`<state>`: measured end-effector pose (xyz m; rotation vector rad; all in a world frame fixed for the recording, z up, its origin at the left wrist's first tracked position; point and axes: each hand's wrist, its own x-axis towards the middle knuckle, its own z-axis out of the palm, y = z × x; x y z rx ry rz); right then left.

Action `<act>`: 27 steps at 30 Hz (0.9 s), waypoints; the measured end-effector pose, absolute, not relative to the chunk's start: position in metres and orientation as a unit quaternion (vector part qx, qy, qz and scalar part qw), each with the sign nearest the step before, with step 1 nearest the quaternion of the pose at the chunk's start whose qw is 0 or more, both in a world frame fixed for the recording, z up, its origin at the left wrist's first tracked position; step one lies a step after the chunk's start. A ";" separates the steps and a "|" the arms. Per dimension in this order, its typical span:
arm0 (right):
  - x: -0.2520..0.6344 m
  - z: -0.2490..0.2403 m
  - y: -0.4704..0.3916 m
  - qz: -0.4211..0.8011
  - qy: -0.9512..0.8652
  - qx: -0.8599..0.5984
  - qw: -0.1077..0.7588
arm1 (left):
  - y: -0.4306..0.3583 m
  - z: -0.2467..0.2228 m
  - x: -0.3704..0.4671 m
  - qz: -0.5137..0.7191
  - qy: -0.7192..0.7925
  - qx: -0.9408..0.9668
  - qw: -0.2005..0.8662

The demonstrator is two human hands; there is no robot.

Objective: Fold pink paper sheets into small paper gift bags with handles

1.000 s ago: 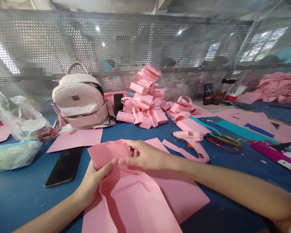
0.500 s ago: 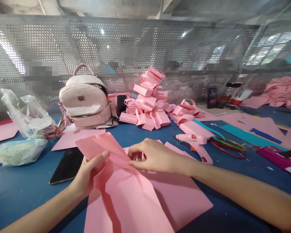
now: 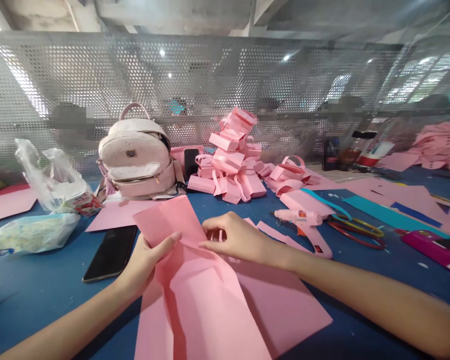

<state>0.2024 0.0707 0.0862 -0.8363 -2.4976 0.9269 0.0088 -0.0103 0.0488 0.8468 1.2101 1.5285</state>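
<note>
A creased, folded sheet of pink paper (image 3: 206, 300) stands up between my hands, its upper flap tilted to the left. My left hand (image 3: 153, 257) grips the flap's lower left side, thumb pressed on the front and the other fingers behind. At the fold on the right, my right hand (image 3: 236, 237) pinches the paper's edge between thumb and curled fingers. Under it lies another flat pink sheet (image 3: 300, 310). A pink glue gun (image 3: 303, 222) rests just beyond my right wrist. A black phone (image 3: 110, 255) lies beside my left hand.
Small pink paper baskets (image 3: 232, 160) are heaped at the back middle, next to a pale pink backpack (image 3: 137, 155). Plastic bags (image 3: 33, 232) sit at the left. Scissors (image 3: 360, 230), a blue-green strip (image 3: 390, 212) and a magenta tool (image 3: 431, 247) lie at the right. Perforated metal panels (image 3: 217, 75) stand behind.
The paper's upper flap has straightened and spread flatter under my left thumb. My right hand keeps its pinch at the fold. The whole view has shifted slightly.
</note>
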 end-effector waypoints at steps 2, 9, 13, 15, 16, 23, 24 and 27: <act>0.203 0.085 0.075 0.341 -0.874 -0.297 0.180 | -0.008 0.045 0.006 0.624 0.491 0.362 0.488; 0.202 0.099 0.057 0.252 -0.866 -0.302 0.310 | -0.013 0.035 0.011 0.577 0.513 0.381 0.509; 0.198 0.104 0.048 0.128 -0.930 -0.294 0.181 | -0.016 0.039 0.018 0.549 0.509 0.403 0.527; 0.196 0.103 0.049 0.095 -0.939 -0.301 0.140 | -0.018 0.041 0.020 0.548 0.506 0.408 0.527; 0.195 0.103 0.050 0.085 -0.940 -0.305 0.130 | -0.019 0.041 0.020 0.548 0.504 0.409 0.528; 0.190 0.100 0.057 0.084 -0.932 -0.331 0.123 | -0.022 0.042 0.020 0.554 0.488 0.395 0.547; 0.190 0.100 0.057 0.085 -0.930 -0.334 0.125 | -0.022 0.043 0.020 0.554 0.485 0.391 0.552; 0.191 0.098 0.060 0.091 -0.928 -0.335 0.133 | -0.023 0.043 0.021 0.553 0.478 0.380 0.567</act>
